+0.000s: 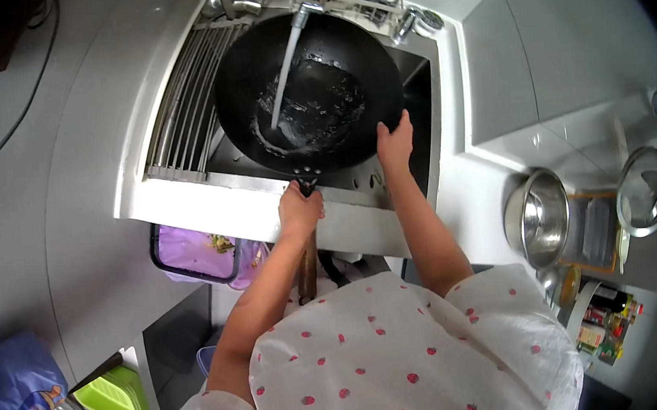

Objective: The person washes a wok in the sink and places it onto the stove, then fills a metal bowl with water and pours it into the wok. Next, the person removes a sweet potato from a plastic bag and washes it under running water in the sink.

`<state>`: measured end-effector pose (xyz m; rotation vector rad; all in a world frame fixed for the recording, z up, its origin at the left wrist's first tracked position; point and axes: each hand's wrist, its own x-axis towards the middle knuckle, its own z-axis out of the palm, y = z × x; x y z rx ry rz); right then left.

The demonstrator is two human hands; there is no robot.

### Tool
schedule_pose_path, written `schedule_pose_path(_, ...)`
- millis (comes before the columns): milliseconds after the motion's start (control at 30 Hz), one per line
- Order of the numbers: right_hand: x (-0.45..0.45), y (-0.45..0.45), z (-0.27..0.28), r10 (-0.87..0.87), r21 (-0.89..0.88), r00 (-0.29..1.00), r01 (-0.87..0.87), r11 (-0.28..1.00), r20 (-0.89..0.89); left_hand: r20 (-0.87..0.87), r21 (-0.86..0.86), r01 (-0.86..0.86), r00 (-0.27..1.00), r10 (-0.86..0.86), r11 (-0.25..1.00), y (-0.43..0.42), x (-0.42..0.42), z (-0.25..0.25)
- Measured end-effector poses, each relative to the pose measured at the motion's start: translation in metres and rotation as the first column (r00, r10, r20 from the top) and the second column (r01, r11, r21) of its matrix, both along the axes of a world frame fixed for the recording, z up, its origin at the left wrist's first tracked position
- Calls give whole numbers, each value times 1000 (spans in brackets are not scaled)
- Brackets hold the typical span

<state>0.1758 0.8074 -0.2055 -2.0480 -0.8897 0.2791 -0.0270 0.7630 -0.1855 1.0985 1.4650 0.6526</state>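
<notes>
A large black wok (pixel 337 135) is held over the sink (pixel 414 66), with water pooled and swirling in its bottom. From the faucet (pixel 309 8) a stream of water (pixel 285 68) runs into it. My left hand (pixel 298 208) is closed round the wok's handle (pixel 307 264) near the pan; the brown end of the handle points back toward my body. On the right side, my right hand (pixel 395 142) grips the wok's rim, thumb and fingers apart on either side of the edge.
A roll-up drying rack (pixel 185 100) covers the sink's left part. Behind stands a wire caddy (pixel 354 0). Below the counter edge at left hangs a bin with a purple liner (pixel 188 249). Metal bowls (pixel 544 213) and a strainer (pixel 642 193) are at right. Green baskets (pixel 115 395) sit lower left.
</notes>
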Motion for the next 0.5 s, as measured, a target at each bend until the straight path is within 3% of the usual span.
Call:
schedule_pose_path(33, -6, 1, 11, 13, 11, 1000, -13, 1000, 5, -34, 9, 26, 999, -26, 1000, 1, 0, 0)
schedule_pose_path(67, -11, 2, 20, 109, 70, 956, -133, 989, 274, -47, -3, 26, 999, -26, 1000, 1, 0, 0)
schedule_pose_path(100, -16, 4, 29, 172, 95, 833, -259, 961, 525, -44, 5, 16, 999, -16, 1000, 1, 0, -3)
schedule_pose_path(233, -53, 31, 34, 493, 124, 854, -514, 849, 162, -84, -11, 12, 996, -13, 1000, 2, 1, -5)
schedule_pose_path(267, -60, 41, 30, 499, 128, 851, -520, 845, 165, -107, 22, 29, 994, -27, 999, 1, 0, -9)
schedule_pose_path(333, -73, 63, 20, 601, 219, 797, -576, 787, -60, -143, 37, 50, 989, -44, 998, 1, -1, -9)
schedule_pose_path(367, -78, 76, 18, 605, 219, 794, -581, 784, -61, -143, 37, 45, 989, -39, 998, 0, -1, -7)
schedule_pose_path(433, -90, 98, 34, 566, 256, 700, -507, 823, -435, -174, 67, 53, 984, -41, 996, 0, -1, -7)
schedule_pose_path(467, -93, 106, 48, 544, 298, 567, -471, 830, -618, -187, 61, 55, 981, -42, 997, 0, -1, -6)
schedule_pose_path(500, -97, 115, 59, 545, 296, 565, -475, 829, -619, -186, 58, 49, 982, -38, 997, -1, -2, -9)
